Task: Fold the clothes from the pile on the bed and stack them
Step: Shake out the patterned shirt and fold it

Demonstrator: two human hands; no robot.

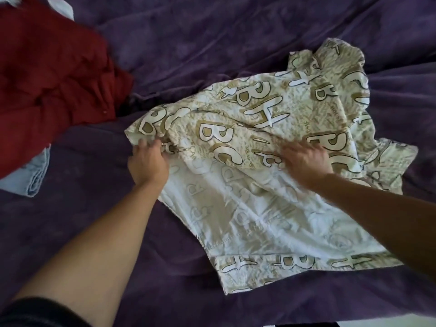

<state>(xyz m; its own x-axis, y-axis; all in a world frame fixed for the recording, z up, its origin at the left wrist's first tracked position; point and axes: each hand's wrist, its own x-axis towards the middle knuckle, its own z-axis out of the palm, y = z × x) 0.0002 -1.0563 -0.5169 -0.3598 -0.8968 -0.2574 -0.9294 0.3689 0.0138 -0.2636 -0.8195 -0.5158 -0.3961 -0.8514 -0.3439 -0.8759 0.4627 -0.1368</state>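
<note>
two bare arms reach out from the bottom of the head view, and a bit of dark sleeve shows at the near left corner. the left hand grips the left edge of the printed shirt, with its fingers curled into the cloth. the right hand lies on top of the shirt, near the middle. it is blurry, so i cannot tell if it grabs the cloth or just presses flat. the two hands are apart.

the shirt is cream with big gold letters. it lies open on the purple bed cover, bumpy, with the near part showing its pale inside. it is not folded yet. i think this is the smoothing step or the very first fold.

at the far left a red garment sits in a heap, not folded. a light blue cloth peeks out from under it and looks folded. i see no neat stack, so most of the job seems left.
</note>
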